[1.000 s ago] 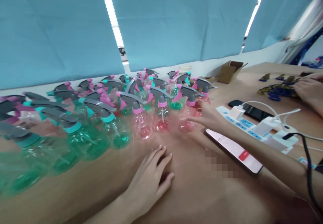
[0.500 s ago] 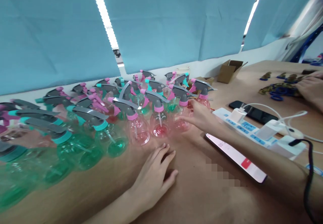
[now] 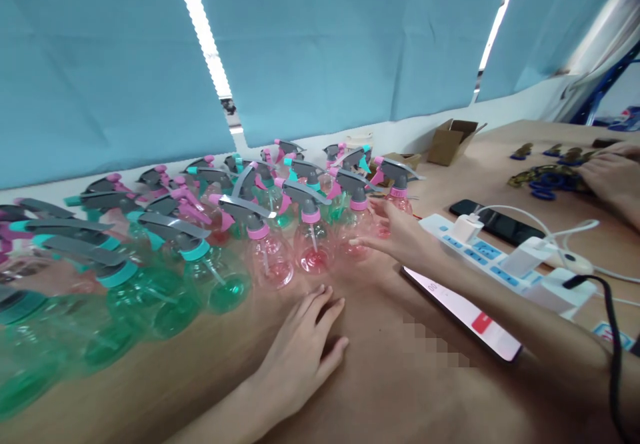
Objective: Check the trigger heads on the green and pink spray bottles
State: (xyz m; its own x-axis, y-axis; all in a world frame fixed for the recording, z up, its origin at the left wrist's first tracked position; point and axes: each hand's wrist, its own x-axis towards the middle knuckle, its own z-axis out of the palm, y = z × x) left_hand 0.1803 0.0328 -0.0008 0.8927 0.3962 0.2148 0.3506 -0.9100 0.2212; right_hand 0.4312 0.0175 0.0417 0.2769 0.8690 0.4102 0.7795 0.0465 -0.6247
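Note:
My right hand [image 3: 400, 231] reaches in at the right side of a pink spray bottle [image 3: 354, 232], its thumb before the bottle and its fingers spread toward the gap behind. Whether the fingertips touch the bottle I cannot tell. Another pink spray bottle [image 3: 399, 193] stands just beyond that hand, partly hidden by it. Flat on the table [image 3: 370, 377] rests my left hand [image 3: 307, 337], fingers extended, holding nothing. Ahead of it are two more pink bottles, the clear-pink one [image 3: 314, 247] and its left neighbour [image 3: 271, 257], both upright with grey trigger heads.
Green spray bottles [image 3: 217, 281] crowd the left side. A lit phone [image 3: 465, 317] lies under my right forearm, beside a white power strip [image 3: 480, 251] with chargers and cables. A dark phone [image 3: 495, 223], an open cardboard box [image 3: 453, 143] and another person's hand [image 3: 613, 171] are farther right.
The view has shifted slightly. My right thumb is a little lower against the pink bottle and the fingers look more spread. My left hand has stayed flat on the table.

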